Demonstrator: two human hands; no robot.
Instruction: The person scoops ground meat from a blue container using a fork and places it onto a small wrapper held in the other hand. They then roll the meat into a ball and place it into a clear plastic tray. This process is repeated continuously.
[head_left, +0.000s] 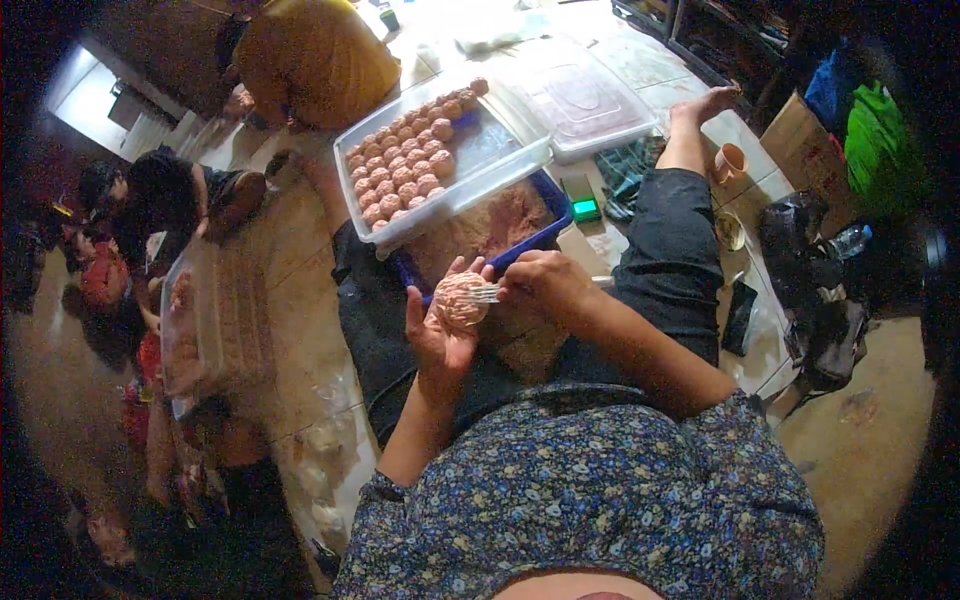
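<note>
On the palm of my left hand (445, 337) rests a round, pinkish ball (459, 300) with a rough, ridged surface. My right hand (536, 277) grips a fork (484, 294), whose tines touch the ball's right side. Just beyond my hands, a blue tub (553, 196) holds a brownish-pink, crumbly or pasty mass (480, 232). A clear plastic container (480, 196) lies tilted across the tub's far part, with rows of similar balls (401, 165) in its left part. Part of its floor shows at the right.
A clear lid (589, 105), a small scale with a green-lit display (586, 209) and a dark checked cloth (626, 176) lie beyond my legs. An orange cup (729, 163) and black bags (802, 300) are at the right. Other people sit at the left around another clear container (217, 330).
</note>
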